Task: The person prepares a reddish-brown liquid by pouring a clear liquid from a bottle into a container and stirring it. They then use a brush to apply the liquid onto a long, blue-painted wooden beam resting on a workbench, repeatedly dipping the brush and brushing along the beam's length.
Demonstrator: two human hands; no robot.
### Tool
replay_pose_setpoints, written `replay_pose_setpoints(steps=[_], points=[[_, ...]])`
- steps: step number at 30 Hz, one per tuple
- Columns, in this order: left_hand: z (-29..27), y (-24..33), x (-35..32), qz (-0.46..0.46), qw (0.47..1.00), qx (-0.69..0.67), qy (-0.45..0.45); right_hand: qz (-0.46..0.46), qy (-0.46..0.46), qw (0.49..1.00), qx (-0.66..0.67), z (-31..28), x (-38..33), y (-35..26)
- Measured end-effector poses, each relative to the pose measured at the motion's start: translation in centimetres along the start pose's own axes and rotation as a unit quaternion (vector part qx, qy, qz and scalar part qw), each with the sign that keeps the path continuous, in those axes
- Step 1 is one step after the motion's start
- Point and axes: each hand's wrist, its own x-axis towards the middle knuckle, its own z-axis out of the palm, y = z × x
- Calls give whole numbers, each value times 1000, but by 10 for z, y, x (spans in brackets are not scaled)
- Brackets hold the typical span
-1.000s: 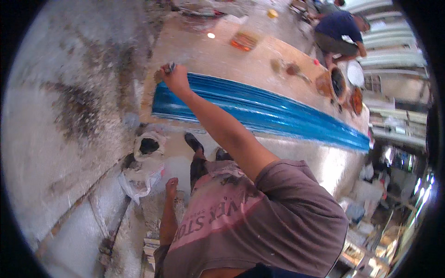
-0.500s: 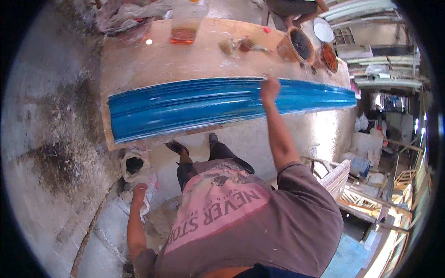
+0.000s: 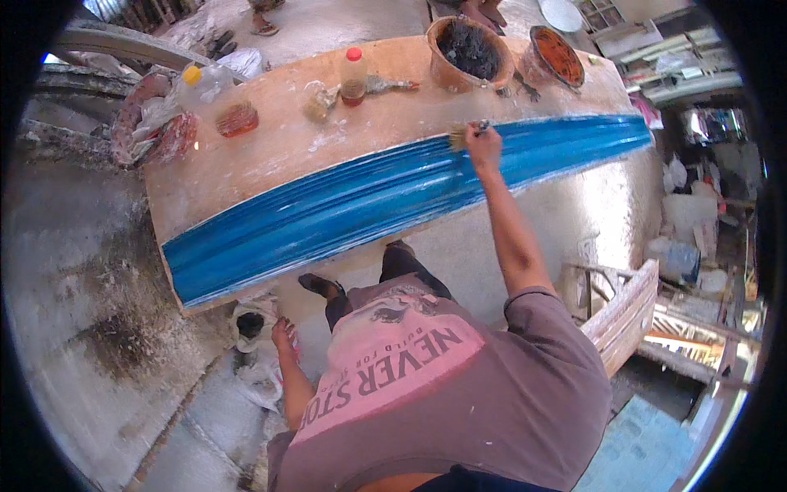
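Observation:
My right hand [image 3: 485,150] is closed around a paintbrush [image 3: 457,140]. Its pale bristles rest on or just over the far edge of a long, glossy blue moulding [image 3: 328,211]. Grooves run along the moulding, which lies across the near side of a wooden table [image 3: 279,98]. My left hand [image 3: 284,334] hangs low by my side, beside a white sack [image 3: 250,324]; its fingers look loosely spread and hold nothing that I can see.
On the table stand a tub of dark material [image 3: 467,53], an orange-stained bowl [image 3: 556,59], a red-capped bottle [image 3: 353,78] and a yellow-capped bottle [image 3: 234,117]. A wooden frame [image 3: 627,316] is at my right. Another person's feet [image 3: 485,12] show beyond the table.
My view has shifted and turned, showing more beyond the table. The right hand has turned, so the brush now shows. My left hand's fingers have spread.

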Motion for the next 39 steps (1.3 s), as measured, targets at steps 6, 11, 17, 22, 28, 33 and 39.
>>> replay_pose_setpoints(steps=[6, 11, 17, 22, 28, 33, 39], points=[[100, -73, -97, -9, 997, -71, 19, -30, -159, 955, 248, 5, -24, -97], [161, -117, -127, -27, 999, -18, -32, -112, -168, 953, 227, 10, -48, -36], [198, -121, -152, -4, 996, -42, 82, -41, -10, 998, -49, -95, 93, 203], [243, -136, -158, 34, 987, -117, 101, -153, -44, 900, -405, -119, 137, 235], [346, -198, -182, 34, 985, -140, 92, -9, -257, 919, 300, -83, 53, 114], [440, -282, -223, -69, 996, -53, 35, -5, -177, 963, 203, -100, 105, 243], [528, -364, -302, -45, 984, -157, -70, -66, -44, 997, 14, -175, 204, 405]])
